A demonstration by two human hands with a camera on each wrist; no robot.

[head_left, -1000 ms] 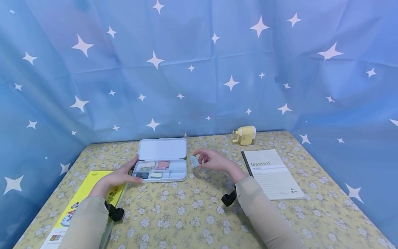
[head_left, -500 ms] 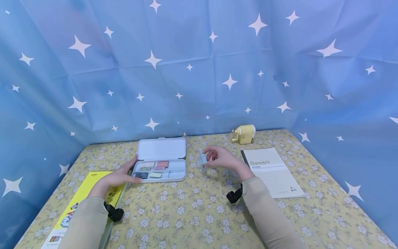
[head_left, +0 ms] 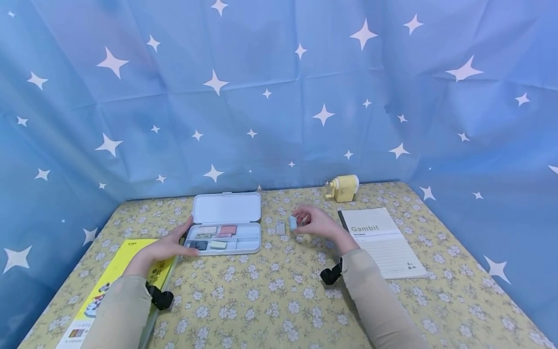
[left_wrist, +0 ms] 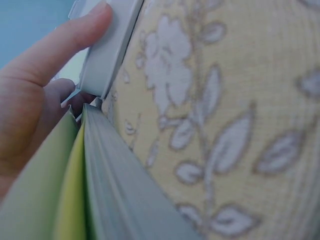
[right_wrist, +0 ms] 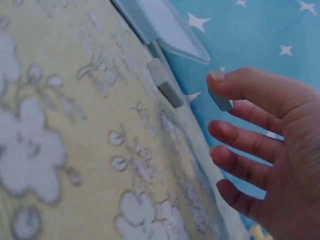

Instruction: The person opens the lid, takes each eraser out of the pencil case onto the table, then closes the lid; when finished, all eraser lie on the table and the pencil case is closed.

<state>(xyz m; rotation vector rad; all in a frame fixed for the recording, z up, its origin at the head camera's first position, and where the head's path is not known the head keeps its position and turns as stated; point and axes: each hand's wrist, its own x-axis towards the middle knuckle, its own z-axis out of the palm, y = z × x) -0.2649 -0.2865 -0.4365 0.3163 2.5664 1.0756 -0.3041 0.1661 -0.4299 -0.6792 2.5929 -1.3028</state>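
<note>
An open white case (head_left: 247, 246) lies at the centre-left, with pink, dark, pale green and whitish blocks in its compartments. My left hand (head_left: 167, 246) grips the case's left end, its thumb at the front edge (left_wrist: 107, 55) in the left wrist view. Between thumb and fingertip, my right hand (head_left: 320, 224) pinches a light blue block (head_left: 293, 223), seen too in the right wrist view as a small block (right_wrist: 220, 101). Just left of it a grey block (head_left: 281, 228) lies flat on the cloth, right of the case. The right hand's other fingers are loosely bent.
A yellow book (head_left: 124, 261) lies under the left forearm. To the right is a Gambit notebook (head_left: 385, 242), partly behind the right arm, and a yellow sharpener (head_left: 345, 188) stands at the back. A starry curtain (head_left: 279, 111) rises behind the flowered cloth (head_left: 244, 300).
My right hand has moved right, away from the case, with the light blue block. The grey block now lies separately on the cloth. My left hand has stayed at the case.
</note>
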